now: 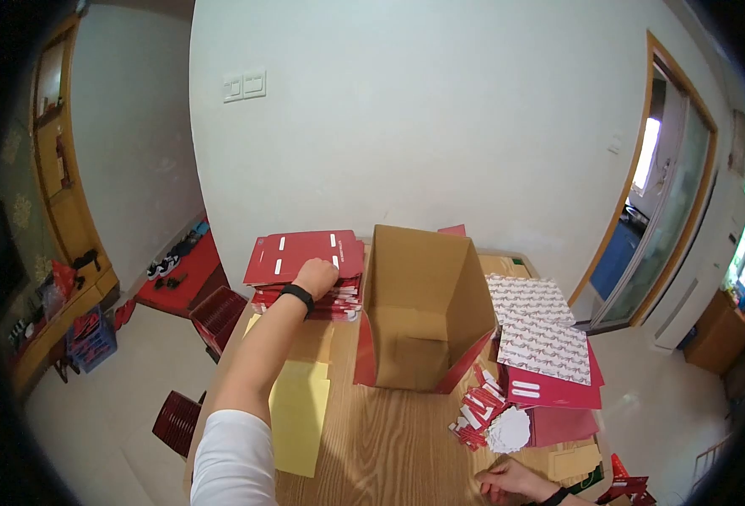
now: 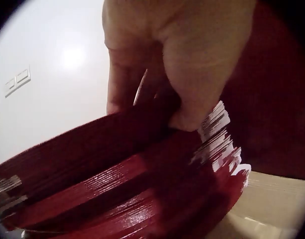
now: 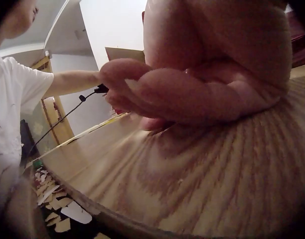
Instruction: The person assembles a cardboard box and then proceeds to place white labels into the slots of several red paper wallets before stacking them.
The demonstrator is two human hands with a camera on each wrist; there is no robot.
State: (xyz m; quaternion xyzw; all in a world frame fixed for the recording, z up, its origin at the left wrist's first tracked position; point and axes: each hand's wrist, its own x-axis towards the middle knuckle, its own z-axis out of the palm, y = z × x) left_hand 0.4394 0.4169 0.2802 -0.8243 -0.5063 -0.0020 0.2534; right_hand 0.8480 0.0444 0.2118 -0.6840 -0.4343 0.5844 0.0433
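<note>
The red stack (image 1: pixel 292 253) lies on the wooden table (image 1: pixel 389 430), its layered edges facing the person, with white slots showing on the top piece. The left hand (image 1: pixel 316 277) grips it at the near edge, the thumb on the front of the upper layers and the fingers behind them; how many layers it holds, I cannot tell. A black band (image 1: pixel 298 296) circles that wrist. Just right of the grip stands the open box (image 1: pixel 414 278), brown inside and red outside. Toward the person from the grip, yellow sheets (image 1: pixel 301 413) lie flat. Beyond the box to the right, patterned sheets (image 1: pixel 545 347) lie partly over red sheets (image 1: pixel 558 395); nearer the person are small red-and-white pieces (image 1: pixel 476 415) and a white pile (image 1: pixel 509 430). Well apart from the grip, the right hand (image 1: pixel 511 481) rests on the table beside the white pile, fingers loosely curled and holding nothing visible.
</note>
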